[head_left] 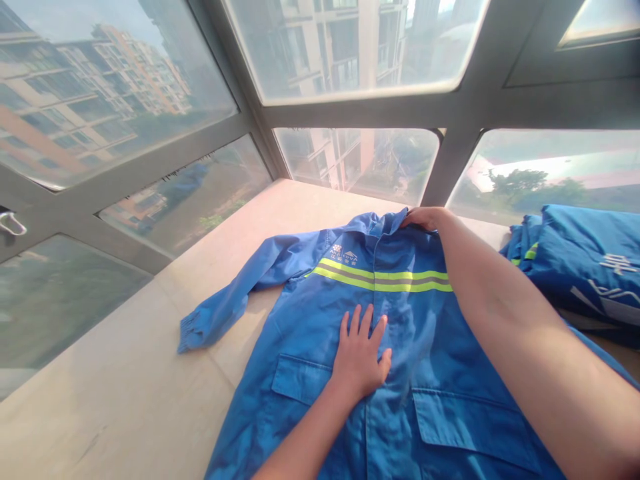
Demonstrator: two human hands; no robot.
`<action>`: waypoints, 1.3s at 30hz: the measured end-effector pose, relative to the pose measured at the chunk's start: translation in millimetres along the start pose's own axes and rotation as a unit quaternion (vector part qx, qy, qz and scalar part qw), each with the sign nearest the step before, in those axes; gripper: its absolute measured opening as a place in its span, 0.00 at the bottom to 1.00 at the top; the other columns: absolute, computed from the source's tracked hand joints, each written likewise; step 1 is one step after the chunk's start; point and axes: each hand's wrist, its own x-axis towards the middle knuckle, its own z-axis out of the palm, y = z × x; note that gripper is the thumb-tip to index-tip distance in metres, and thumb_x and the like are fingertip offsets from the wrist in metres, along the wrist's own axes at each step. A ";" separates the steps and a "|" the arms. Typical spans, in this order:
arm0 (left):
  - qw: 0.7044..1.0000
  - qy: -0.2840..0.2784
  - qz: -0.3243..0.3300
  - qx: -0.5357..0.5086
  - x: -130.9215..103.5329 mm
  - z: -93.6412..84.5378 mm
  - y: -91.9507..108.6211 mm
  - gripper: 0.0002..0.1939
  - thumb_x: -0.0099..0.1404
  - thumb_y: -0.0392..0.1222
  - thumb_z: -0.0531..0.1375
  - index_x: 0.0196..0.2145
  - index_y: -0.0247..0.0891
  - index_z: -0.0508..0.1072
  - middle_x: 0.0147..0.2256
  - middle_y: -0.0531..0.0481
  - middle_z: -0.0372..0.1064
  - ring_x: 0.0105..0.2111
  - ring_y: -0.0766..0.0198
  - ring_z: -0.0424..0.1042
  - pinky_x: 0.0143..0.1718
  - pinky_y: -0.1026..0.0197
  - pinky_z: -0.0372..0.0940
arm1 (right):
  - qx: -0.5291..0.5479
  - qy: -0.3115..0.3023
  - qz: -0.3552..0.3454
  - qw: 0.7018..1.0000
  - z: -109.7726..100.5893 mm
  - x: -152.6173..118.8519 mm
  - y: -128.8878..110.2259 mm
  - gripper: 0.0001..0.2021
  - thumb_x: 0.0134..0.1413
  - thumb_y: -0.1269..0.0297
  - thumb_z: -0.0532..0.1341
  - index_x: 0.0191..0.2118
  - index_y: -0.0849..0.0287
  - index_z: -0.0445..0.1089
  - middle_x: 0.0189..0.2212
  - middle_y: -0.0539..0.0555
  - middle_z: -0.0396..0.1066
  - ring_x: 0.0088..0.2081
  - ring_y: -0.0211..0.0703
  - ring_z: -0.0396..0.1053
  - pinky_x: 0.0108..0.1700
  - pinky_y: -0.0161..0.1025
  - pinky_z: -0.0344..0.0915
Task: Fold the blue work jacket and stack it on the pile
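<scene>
A blue work jacket (310, 327) with a yellow and grey reflective stripe across its chest lies front side up, its collar toward the windows. Flat on the middle of the jacket, beside the front placket, rests my left hand (361, 353) with its fingers spread. My right hand (423, 217) reaches to the collar's right side and grips the cloth there; its fingertips are partly hidden. One sleeve stretches out to the left, ending in a gathered cuff. My right forearm covers the jacket's right shoulder and most of that side.
The jacket lies on a pale stone sill (125, 373). Folded blue garments (590, 260) with white lettering are stacked at the right. Grey-framed windows (350, 113) meet in a corner behind, and a window handle (13, 224) sticks out at the far left.
</scene>
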 end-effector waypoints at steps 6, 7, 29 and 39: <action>1.000 -0.004 -0.006 0.004 1.1 -0.4 -0.4 0.36 0.66 0.50 0.56 0.69 0.48 0.52 0.70 0.48 0.44 0.70 0.46 0.42 0.68 0.38 0.45 | -0.091 0.108 -0.124 0.982 2.2 -8.6 -8.1 0.18 0.65 0.64 0.55 0.43 0.80 0.73 0.42 0.68 0.75 0.41 0.44 0.72 0.43 0.38 0.62; 1.000 -0.003 -0.008 0.004 1.9 -0.6 -0.6 0.35 0.66 0.50 0.56 0.69 0.48 0.52 0.70 0.49 0.44 0.70 0.47 0.42 0.68 0.38 0.45 | -0.119 0.161 -0.159 0.967 5.5 -9.4 -8.4 0.17 0.65 0.64 0.55 0.45 0.77 0.73 0.45 0.67 0.74 0.44 0.46 0.70 0.46 0.39 0.61; 0.992 0.043 -0.049 -0.112 13.8 -1.5 -6.6 0.21 0.64 0.45 0.59 0.55 0.44 0.72 0.61 0.45 0.64 0.64 0.50 0.58 0.64 0.41 0.55 | -0.281 0.300 -0.167 0.896 211.8 -180.3 73.2 0.29 0.59 0.58 0.55 0.65 0.61 0.61 0.68 0.65 0.51 0.68 0.62 0.47 0.65 0.56 0.47; 0.988 0.044 -0.150 -0.016 192.2 -92.6 -154.2 0.16 0.69 0.39 0.52 0.50 0.35 0.72 0.52 0.41 0.71 0.54 0.55 0.67 0.56 0.55 0.60 | -0.265 0.314 -0.160 0.897 209.2 -180.9 65.3 0.27 0.63 0.58 0.52 0.65 0.61 0.62 0.67 0.63 0.54 0.68 0.62 0.47 0.65 0.56 0.47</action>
